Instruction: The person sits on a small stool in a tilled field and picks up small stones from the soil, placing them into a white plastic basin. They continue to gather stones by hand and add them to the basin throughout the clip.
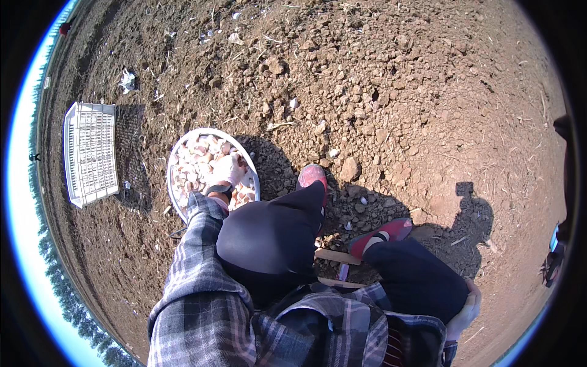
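My left hand point(228, 170), in a pale glove with a dark band at the wrist, reaches into a round white basin point(255, 174). Peeled-apart garlic cloves point(195, 158) fill the basin around it. The fingers are curled, and whether they hold a clove is hidden. My right hand point(464, 308), also pale-gloved, rests against the outer side of my right knee point(431, 280) with no object visible in it. The basin stands on the soil beside my left leg point(261, 238).
A white plastic crate point(91, 153) sits farther left. Cloddy soil point(412, 91) bears scattered pale pieces and a crumpled white scrap point(127, 81). Wooden slats point(337, 255) show between my legs, near my red shoes point(314, 176). Dark, unclear items point(555, 264) lie at the right rim.
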Demonstrator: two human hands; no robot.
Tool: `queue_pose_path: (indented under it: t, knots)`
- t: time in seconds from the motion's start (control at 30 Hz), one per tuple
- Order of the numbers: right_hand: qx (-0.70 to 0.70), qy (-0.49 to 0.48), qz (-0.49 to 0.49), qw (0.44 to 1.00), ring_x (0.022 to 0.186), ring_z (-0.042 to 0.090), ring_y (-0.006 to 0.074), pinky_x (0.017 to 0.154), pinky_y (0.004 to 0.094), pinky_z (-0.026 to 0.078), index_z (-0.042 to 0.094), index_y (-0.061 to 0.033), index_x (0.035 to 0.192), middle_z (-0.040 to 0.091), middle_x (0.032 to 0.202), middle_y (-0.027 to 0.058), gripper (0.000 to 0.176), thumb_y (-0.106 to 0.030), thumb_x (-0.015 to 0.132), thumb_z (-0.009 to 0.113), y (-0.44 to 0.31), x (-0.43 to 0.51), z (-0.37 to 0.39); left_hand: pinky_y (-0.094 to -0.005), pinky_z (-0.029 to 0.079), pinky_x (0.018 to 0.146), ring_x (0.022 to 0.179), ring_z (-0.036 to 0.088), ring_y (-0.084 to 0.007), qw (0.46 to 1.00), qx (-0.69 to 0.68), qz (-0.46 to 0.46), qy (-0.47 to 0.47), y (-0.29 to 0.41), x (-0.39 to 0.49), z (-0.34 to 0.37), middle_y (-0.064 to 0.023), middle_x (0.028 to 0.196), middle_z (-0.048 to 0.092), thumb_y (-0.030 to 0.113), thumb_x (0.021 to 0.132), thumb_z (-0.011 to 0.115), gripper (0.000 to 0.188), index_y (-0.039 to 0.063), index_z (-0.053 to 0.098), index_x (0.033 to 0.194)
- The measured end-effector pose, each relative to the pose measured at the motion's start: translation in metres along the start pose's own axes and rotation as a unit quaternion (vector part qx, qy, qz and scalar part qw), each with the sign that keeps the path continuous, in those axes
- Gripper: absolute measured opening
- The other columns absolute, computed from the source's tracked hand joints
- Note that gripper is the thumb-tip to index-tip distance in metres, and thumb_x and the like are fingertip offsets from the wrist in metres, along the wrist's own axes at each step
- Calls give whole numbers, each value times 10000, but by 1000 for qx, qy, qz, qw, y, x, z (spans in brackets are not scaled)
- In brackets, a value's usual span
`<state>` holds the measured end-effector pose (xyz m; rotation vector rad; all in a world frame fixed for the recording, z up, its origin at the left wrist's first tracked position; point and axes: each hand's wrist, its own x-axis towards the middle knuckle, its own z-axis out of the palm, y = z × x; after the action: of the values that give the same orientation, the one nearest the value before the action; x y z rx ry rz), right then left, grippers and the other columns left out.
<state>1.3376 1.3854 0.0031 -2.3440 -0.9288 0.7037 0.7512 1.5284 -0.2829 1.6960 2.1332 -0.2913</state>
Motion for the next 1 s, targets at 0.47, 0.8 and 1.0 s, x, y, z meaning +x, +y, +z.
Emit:
queue_pose_path:
  t: [0.47,0.8,1.0]
  knots:
    - [40,6,14,999,984,548,214,915,325,403,568,65,1060,599,1055,155,294,-105,888,401,-27,7,20,-241,511,590,666,584,-111,789,-577,-150,-146,27,27,-101,-70,888,613,92,896,537,233,-12,555,1104]
    - [-19,-52,47,997,1079,505,242,977,353,350,550,53,1123,561,1134,159,354,-151,920,343,-33,16,14,-255,537,653,734,601,-131,805,-521,-57,-277,100,86,-134,-84,946,609,94,914,488,310,-34,505,1197]
    - [28,-19,75,997,1073,509,245,978,346,353,551,54,1117,563,1135,163,348,-160,910,370,-28,14,13,-270,554,664,746,631,-167,833,-468,21,-296,201,132,-109,-93,908,603,79,878,546,298,-54,516,1143]
